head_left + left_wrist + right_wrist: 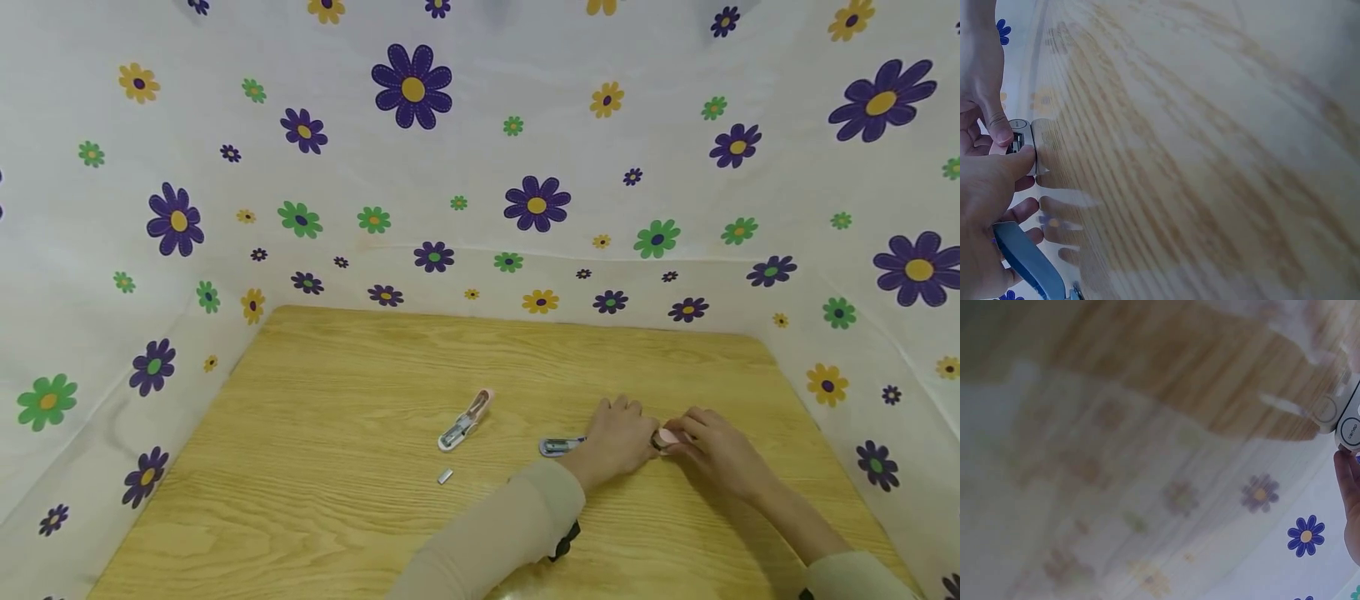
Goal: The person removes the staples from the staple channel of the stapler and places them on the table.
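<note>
A small stapler with a pink part [666,437] is between both hands, right of the table's middle. My left hand [618,437] holds its body; in the left wrist view the thumb presses on the metal channel of the stapler [1020,134]. Against its pink part, the fingers of my right hand [712,446] pinch. A blue-grey stapler [561,447] lies beside my left hand, partly hidden behind it. In the right wrist view only the rounded white end of the held stapler [1350,430] shows, at the edge.
On the wooden table [337,400], an opened white and pink stapler [465,421] lies left of the hands. Nearer the front is a small strip of staples [446,476]. A flowered white cloth [465,167] walls the table at the back and both sides.
</note>
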`<move>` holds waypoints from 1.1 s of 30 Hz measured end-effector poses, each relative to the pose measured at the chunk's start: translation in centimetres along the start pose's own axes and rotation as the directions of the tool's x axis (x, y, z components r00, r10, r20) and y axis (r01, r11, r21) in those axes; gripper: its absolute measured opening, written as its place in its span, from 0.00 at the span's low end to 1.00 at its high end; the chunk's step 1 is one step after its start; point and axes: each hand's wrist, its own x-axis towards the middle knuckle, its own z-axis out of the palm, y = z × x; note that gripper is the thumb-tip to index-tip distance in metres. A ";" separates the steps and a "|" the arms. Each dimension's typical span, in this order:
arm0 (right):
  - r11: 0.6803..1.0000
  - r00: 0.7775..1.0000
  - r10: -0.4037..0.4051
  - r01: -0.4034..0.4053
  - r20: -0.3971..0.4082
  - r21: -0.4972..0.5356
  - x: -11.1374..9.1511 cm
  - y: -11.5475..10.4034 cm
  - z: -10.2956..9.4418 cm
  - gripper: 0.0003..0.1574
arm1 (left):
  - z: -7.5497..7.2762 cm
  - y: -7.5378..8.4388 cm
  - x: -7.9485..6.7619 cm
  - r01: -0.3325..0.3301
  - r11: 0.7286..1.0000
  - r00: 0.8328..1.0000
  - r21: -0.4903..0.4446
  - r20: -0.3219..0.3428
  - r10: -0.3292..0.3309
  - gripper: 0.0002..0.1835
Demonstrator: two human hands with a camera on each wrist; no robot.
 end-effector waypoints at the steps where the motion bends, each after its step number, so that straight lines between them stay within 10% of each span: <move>1: 1.000 1.000 0.002 -0.002 -0.001 0.005 0.0 0.0 0.0 0.22 | 0.1 0.0 0.0 0.001 1.000 1.000 0.001 0.000 -0.001 0.23; 33: 0.969 0.982 0.184 -0.187 0.035 0.163 -0.9 -0.1 -1.0 0.19 | 0.6 -0.1 0.1 -0.012 1.000 1.000 -0.007 -0.001 0.012 0.21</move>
